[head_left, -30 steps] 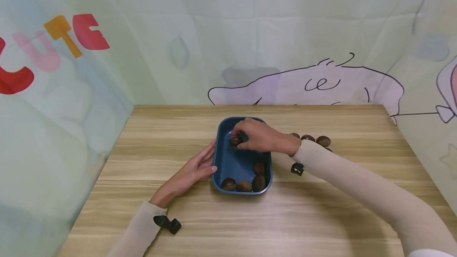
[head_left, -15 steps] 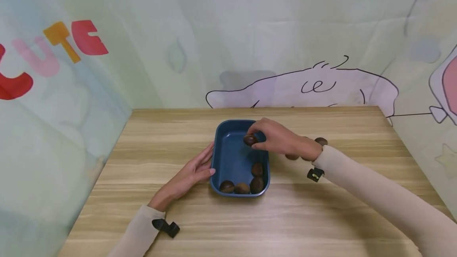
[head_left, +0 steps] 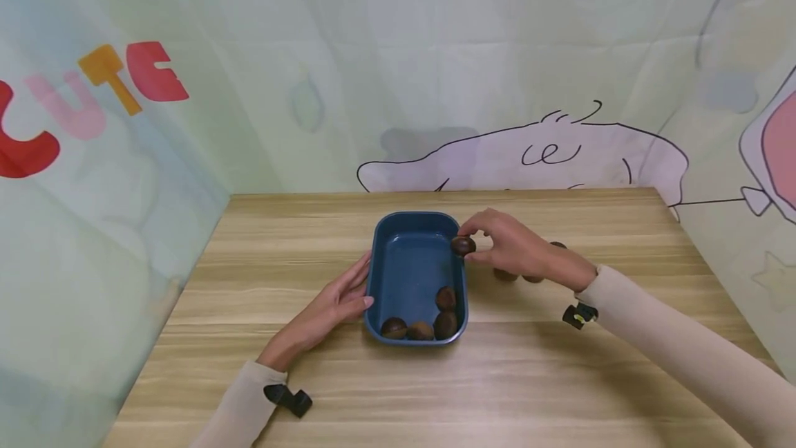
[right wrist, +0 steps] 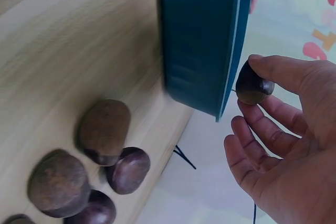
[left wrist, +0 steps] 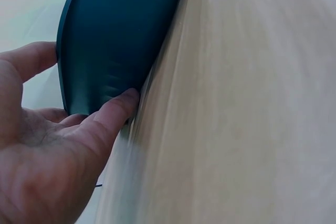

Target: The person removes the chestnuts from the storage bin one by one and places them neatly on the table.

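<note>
My right hand (head_left: 513,244) pinches a dark brown chestnut (head_left: 463,246) between thumb and fingertips, over the right rim of the blue rectangular box. In the right wrist view, that chestnut (right wrist: 253,83) is held above the level of the rim. My left hand (head_left: 332,306) touches the left outer wall of the box (head_left: 407,275), thumb and fingers spread along it. The left wrist view shows these fingertips (left wrist: 126,98) against the wall of the box (left wrist: 115,35). Several chestnuts (head_left: 445,325) lie inside, along the near edge and near right corner.
Right of the box, several more chestnuts (right wrist: 59,183) lie grouped on the wooden table (head_left: 516,379), partly hidden under my right forearm in the head view. A printed cloth (head_left: 298,54) hangs behind the table's far edge.
My right hand has moved right with the chestnut, from inside the far part of the box to over its right rim. The left hand stays against the box. The head view has shifted slightly.
</note>
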### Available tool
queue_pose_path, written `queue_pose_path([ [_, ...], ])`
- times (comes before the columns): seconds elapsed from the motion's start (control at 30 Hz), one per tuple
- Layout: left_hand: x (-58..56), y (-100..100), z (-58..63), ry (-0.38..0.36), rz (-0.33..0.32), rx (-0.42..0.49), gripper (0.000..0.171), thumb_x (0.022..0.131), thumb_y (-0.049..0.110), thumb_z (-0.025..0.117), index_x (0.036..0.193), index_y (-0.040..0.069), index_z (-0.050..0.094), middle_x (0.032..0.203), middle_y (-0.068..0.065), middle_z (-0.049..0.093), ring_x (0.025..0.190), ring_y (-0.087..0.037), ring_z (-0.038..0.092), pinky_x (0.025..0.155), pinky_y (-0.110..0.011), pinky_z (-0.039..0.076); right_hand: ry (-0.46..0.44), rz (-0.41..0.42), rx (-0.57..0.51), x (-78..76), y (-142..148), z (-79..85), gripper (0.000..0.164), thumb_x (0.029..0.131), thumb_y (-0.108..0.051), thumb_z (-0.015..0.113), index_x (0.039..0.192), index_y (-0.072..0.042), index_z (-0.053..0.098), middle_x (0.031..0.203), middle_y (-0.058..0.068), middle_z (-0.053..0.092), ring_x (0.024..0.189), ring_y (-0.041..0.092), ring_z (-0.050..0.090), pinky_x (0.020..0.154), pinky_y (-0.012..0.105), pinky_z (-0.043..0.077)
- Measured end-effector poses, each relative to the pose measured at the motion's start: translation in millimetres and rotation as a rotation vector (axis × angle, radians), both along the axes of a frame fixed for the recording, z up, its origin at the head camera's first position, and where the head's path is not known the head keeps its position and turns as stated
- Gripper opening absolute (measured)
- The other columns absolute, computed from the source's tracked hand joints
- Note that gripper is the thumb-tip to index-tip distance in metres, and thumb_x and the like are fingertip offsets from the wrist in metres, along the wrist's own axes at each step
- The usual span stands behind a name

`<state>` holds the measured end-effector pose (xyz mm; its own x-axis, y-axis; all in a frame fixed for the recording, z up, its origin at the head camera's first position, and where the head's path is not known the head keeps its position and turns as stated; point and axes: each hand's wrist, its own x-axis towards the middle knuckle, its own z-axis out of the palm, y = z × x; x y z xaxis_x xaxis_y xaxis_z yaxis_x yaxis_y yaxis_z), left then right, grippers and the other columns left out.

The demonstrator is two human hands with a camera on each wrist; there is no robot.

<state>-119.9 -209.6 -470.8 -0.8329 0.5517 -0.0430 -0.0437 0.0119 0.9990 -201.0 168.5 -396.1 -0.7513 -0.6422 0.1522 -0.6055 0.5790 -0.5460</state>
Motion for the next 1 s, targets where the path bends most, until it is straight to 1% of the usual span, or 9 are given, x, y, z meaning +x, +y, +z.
queue_pose_path([
  [0.17, 1.1, -1, 0.1, -0.006, 0.008, 0.0, 0.087, 0.111, 0.009, 0.061, 0.179, 0.017, 0.008, 0.185, -0.014, 0.007, 0.166, -0.038, 0.022, 0.116, -0.025, 0.046, -0.004, -0.008, -0.004, 4.5, 6, -4.1, 0.035, 0.093, -0.008, 0.089, 0.126, -0.006, 0.079, 0.123, 0.009, 0.076, 0.117, 0.03, 0.068, 0.1, 0.052, 0.058],
  [0.33, 0.8, 0, 0.6, -0.013, 0.008, -0.003, 0.086, 0.112, 0.007, 0.059, 0.179, 0.018, 0.008, 0.185, -0.013, 0.007, 0.166, -0.038, 0.023, 0.116, -0.025, 0.047, 0.014, -0.001, -0.008, 8.6, 14, -8.3, 0.037, 0.092, -0.008, 0.089, 0.127, -0.002, 0.078, 0.121, 0.011, 0.077, 0.113, 0.033, 0.069, 0.095, 0.049, 0.057],
  [0.43, 0.1, 0, 0.2, -0.008, 0.002, 0.001, 0.086, 0.112, 0.007, 0.059, 0.179, 0.018, 0.008, 0.185, -0.013, 0.008, 0.166, -0.039, 0.023, 0.116, -0.025, 0.047, 0.019, -0.01, -0.005, 10.9, 19, -11.5, 0.037, 0.092, -0.009, 0.089, 0.126, -0.002, 0.078, 0.121, 0.012, 0.077, 0.112, 0.033, 0.069, 0.095, 0.049, 0.057],
  [0.53, -0.1, 0, 0.3, -0.003, -0.004, 0.005, 0.086, 0.112, 0.009, 0.06, 0.179, 0.017, 0.007, 0.185, -0.014, 0.008, 0.166, -0.039, 0.023, 0.116, -0.025, 0.047, 0.011, -0.025, -0.001, 13.6, 26, -15.2, 0.036, 0.093, -0.01, 0.089, 0.126, -0.001, 0.078, 0.119, 0.011, 0.076, 0.107, 0.031, 0.068, 0.09, 0.049, 0.058],
  [0.63, 0.2, 0, 0.9, -0.001, -0.005, 0.006, 0.086, 0.112, 0.01, 0.061, 0.179, 0.017, 0.007, 0.185, -0.014, 0.008, 0.165, -0.04, 0.023, 0.117, -0.025, 0.046, -0.01, -0.034, -0.002, 17.3, 31, -18.6, 0.035, 0.094, -0.01, 0.089, 0.125, -0.002, 0.078, 0.118, 0.01, 0.075, 0.105, 0.031, 0.067, 0.089, 0.051, 0.059],
  [0.8, 0.0, 0, 0.3, 0.001, -0.008, 0.016, 0.087, 0.111, 0.009, 0.061, 0.179, 0.016, 0.007, 0.185, -0.015, 0.008, 0.166, -0.04, 0.023, 0.117, -0.025, 0.046, -0.01, -0.048, 0.0, 25.9, 42, -24.7, 0.034, 0.092, -0.008, 0.091, 0.123, -0.004, 0.078, 0.119, 0.008, 0.075, 0.111, 0.031, 0.069, 0.095, 0.055, 0.058],
  [1.0, -0.1, 0, -0.7, 0.004, -0.011, 0.017, 0.087, 0.111, 0.008, 0.061, 0.179, 0.016, 0.007, 0.185, -0.013, 0.005, 0.167, -0.038, 0.02, 0.118, -0.024, 0.044, 0.039, -0.052, 0.009, 34.2, 53, -34.2, 0.037, 0.088, -0.007, 0.094, 0.122, -0.007, 0.08, 0.125, 0.009, 0.077, 0.118, 0.03, 0.069, 0.1, 0.055, 0.058],
])
